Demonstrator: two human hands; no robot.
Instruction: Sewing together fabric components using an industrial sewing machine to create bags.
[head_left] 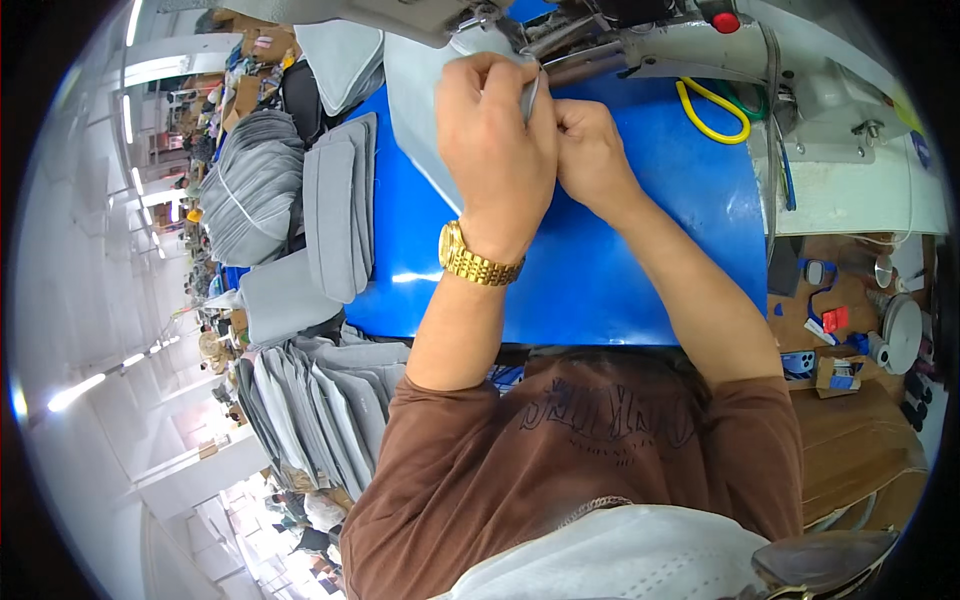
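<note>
A light grey fabric piece (pixel 420 110) lies over the blue work surface (pixel 590 280), reaching up under the sewing machine (pixel 590 55). My left hand (pixel 495 150), with a gold watch at the wrist, is closed on this fabric, and a folded edge shows by its fingertips. Pressed up against it from the right is my right hand (pixel 595 155). Its fingers are curled in a pinch, and whatever they hold is hidden. Both hands are just in front of the machine's metal parts.
Left of the blue surface are stacked grey fabric pieces (pixel 340 210) and a tied grey bundle (pixel 255 190). More grey pieces (pixel 320 400) hang in a pile at lower left. Yellow-handled scissors (pixel 715 110) rest at the far right. A cardboard box (pixel 838 375) stands beyond the right edge.
</note>
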